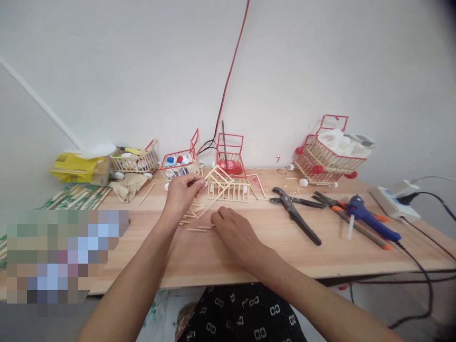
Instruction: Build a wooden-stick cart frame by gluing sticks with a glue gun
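Observation:
My left hand (182, 192) is pinched on the corner of a small frame of thin wooden sticks (218, 183), which tilts up from an unpainted stick basket (230, 190) on the wooden table (228, 256). My right hand (233, 232) lies knuckles up on the table with its fingers curled, its fingertips at a loose wooden stick (199, 229). More short sticks (192, 213) lie scattered between the two hands.
Black pliers (297, 216) and a blue glue gun (370, 218) lie at the right, with a power strip (392, 202) behind. Red-and-wood stick carts (331, 156) stand along the wall. A yellow packet (76, 168) and bundled sticks (76, 197) sit at the left.

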A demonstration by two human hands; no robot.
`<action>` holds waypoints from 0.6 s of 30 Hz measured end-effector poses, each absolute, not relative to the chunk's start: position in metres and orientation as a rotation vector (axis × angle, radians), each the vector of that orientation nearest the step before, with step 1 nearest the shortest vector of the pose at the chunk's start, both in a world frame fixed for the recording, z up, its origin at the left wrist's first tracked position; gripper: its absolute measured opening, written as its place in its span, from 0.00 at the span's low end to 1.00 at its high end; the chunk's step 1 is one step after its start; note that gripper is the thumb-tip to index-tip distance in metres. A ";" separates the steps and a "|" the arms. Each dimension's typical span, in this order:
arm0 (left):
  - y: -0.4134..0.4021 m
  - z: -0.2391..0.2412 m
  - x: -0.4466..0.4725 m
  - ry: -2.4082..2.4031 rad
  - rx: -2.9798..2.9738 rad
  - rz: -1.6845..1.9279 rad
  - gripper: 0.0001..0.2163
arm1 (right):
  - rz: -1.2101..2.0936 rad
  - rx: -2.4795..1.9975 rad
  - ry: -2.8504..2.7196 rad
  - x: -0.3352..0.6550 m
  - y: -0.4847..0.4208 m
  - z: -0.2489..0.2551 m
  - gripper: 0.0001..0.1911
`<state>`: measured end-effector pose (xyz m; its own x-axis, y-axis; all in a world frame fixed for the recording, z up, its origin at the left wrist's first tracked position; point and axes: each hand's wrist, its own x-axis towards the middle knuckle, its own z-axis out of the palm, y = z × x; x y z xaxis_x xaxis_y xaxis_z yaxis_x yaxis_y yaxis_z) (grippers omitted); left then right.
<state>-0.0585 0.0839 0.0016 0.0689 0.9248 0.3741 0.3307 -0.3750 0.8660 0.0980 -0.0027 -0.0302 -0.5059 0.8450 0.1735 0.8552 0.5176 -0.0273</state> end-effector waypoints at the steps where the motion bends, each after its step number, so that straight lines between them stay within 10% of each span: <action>1: 0.084 0.003 -0.060 1.262 1.755 1.323 0.10 | -0.081 -1.452 -2.594 0.094 0.000 -0.030 0.07; 12: 0.087 0.003 -0.067 1.260 1.717 1.285 0.09 | -0.113 -1.352 -2.722 0.079 0.004 -0.032 0.13; 18: 0.080 0.005 -0.057 1.193 1.672 1.139 0.06 | 0.399 -1.503 -2.296 0.118 -0.003 -0.018 0.06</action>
<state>-0.0572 0.0802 0.0053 0.1611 0.9608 0.2255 0.2698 -0.2627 0.9264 0.1184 -0.0025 -0.0182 -0.3652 0.9192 0.1473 0.8156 0.3922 -0.4255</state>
